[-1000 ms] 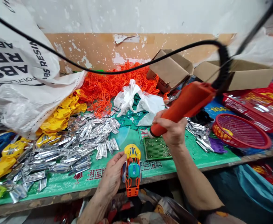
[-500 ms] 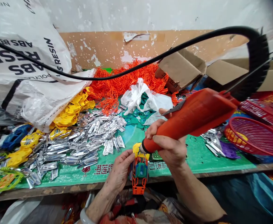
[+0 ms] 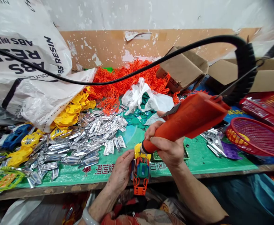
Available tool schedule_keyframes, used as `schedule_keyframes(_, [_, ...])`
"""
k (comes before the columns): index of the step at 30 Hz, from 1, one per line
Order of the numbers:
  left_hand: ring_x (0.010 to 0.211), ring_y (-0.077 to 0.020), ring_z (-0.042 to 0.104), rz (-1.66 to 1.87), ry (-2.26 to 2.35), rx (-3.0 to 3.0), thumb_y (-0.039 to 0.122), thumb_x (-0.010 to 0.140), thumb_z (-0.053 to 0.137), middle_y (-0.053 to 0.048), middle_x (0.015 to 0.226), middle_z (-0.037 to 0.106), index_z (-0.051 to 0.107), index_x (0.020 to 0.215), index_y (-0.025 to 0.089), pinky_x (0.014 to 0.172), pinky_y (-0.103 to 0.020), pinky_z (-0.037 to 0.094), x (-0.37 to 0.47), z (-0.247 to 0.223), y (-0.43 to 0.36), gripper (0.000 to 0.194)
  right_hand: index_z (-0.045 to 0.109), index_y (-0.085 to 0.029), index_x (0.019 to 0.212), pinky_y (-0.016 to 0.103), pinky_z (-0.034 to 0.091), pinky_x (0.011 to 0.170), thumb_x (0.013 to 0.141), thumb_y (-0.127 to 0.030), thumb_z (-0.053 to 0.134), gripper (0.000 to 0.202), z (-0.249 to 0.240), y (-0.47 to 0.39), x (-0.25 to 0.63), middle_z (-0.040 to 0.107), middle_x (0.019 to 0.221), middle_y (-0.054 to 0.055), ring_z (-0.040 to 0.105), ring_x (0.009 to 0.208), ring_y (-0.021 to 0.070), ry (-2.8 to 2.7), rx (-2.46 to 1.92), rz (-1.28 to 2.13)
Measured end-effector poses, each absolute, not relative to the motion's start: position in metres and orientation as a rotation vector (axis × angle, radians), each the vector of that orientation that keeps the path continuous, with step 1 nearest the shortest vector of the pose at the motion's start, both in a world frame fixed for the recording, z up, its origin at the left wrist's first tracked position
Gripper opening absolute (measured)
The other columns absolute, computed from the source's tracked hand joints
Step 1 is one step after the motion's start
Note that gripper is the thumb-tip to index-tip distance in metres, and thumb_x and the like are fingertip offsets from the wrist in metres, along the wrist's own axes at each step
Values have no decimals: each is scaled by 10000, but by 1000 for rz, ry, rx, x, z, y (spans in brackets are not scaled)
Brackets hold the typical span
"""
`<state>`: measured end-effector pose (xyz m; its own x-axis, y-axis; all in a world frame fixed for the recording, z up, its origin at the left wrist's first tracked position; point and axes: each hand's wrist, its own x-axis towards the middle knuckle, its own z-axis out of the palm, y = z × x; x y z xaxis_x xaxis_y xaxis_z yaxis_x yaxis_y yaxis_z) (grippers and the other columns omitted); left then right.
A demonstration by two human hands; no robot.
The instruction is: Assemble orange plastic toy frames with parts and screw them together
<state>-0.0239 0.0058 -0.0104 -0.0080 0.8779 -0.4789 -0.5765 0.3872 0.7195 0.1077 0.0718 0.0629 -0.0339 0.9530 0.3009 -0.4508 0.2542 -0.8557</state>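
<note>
At the table's front edge my left hand [image 3: 122, 166] is closed on the side of a toy car [image 3: 141, 176] with an orange frame, a green middle piece and a yellow front. My right hand [image 3: 167, 145] wraps round a red electric screwdriver [image 3: 186, 117], which slants down to the left. The tool's dark nose rests at the toy car's yellow part; the bit's tip is too small to make out. A metal lever shows along the screwdriver's upper side, by my fingers. Behind my right hand, a small green basket [image 3: 156, 155] is partly hidden.
Silver plastic parts [image 3: 92, 137] and yellow parts [image 3: 68, 114] lie to the left. Orange frames [image 3: 129, 78] heap at the back behind a white bag [image 3: 139, 97] of green pieces. Red baskets [image 3: 254, 147] stand right, cardboard boxes [image 3: 183, 67] behind. A black cable [image 3: 118, 82] crosses above the table.
The screwdriver's rear end has swung left and slightly down, its cable and spring moving along. Its nose stays at the toy car's yellow part. My left hand keeps its hold.
</note>
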Motion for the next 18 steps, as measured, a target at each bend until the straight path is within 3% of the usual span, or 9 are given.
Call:
schedule_keyframes(4, [570,-116,607,1189,1062,387,356,725,793,-45,745,742,761,922,135,538,-203,468,-23,-14,6,298,613,-215,769,343,508,614,622,-199,728,187,62,71,107,604,690,-31,570,596,146,-1079,-633,1245])
schedule_keyframes(9, [552,-118,619,1199,1097,354,374,646,847,-43,715,750,770,906,138,517,-195,470,-21,-15,5,359,598,-233,935,341,503,614,618,-187,730,346,58,73,104,611,684,-53,576,586,144,-1072,-617,1256])
schedule_keyframes(14, [496,-106,591,1224,1123,383,379,652,840,-32,698,742,775,946,145,473,-193,454,-22,-20,3,381,597,-214,711,352,513,629,635,-211,719,143,54,75,102,589,665,-40,572,583,138,-1142,-613,1226])
schedule_keyframes(18, [520,-109,597,1230,1115,421,376,694,816,-29,703,742,774,1004,155,505,-196,466,-24,-25,1,383,600,-217,709,358,509,628,651,-205,716,130,53,74,102,590,667,-34,580,598,147,-1167,-600,1242])
